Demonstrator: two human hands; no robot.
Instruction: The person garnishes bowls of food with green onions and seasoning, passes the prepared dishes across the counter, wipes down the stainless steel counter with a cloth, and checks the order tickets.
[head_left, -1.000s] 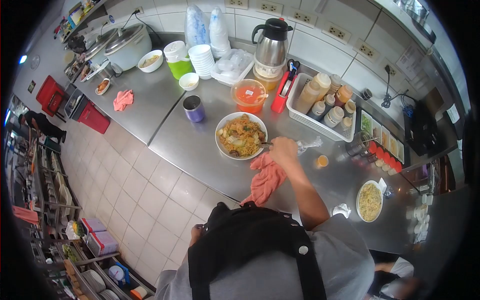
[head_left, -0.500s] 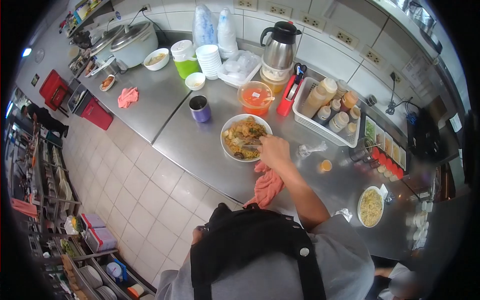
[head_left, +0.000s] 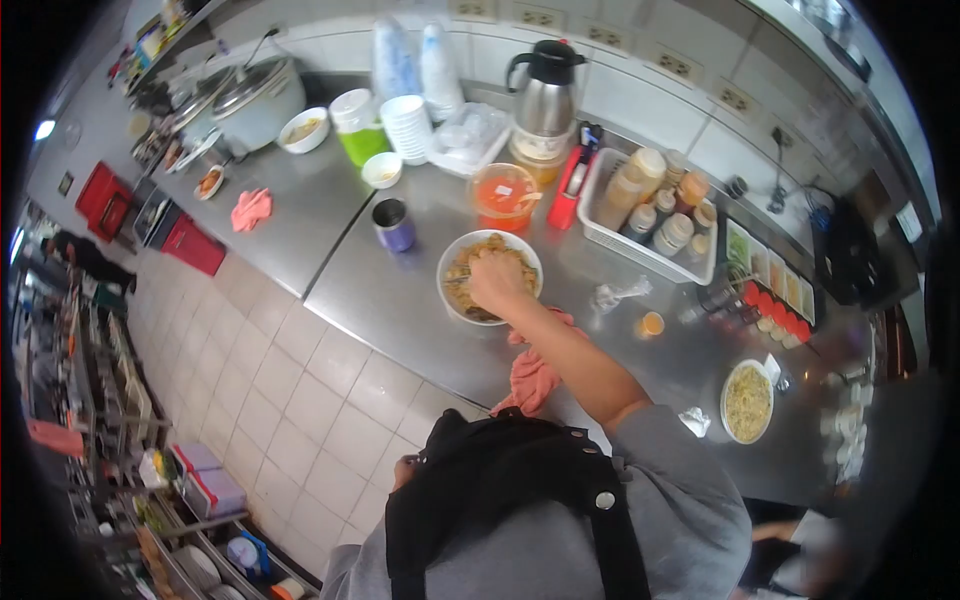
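A white bowl (head_left: 541,266) of noodles (head_left: 486,243) stands near the counter's front edge. Over it my right hand (head_left: 497,283) is closed on a metal utensil (head_left: 458,279), whose tip reaches the noodles at the left side; most of it is hidden under my fingers. Low beside my black apron, only a small part of my left hand (head_left: 405,470) shows, its fingers hidden. Just behind the bowl sits a tub of orange-red sauce (head_left: 503,198). A pink cloth (head_left: 533,375) lies beneath my right forearm.
Left of the bowl is a purple tumbler (head_left: 394,228). A white basket of squeeze bottles (head_left: 640,250) and a steel thermos jug (head_left: 546,95) line the wall. An oval dish of noodles (head_left: 747,402) rests at right, near a small orange cup (head_left: 651,324).
My right hand has moved left and slightly up, from the bowl's right rim to over the middle of the noodles, still holding the metal utensil.
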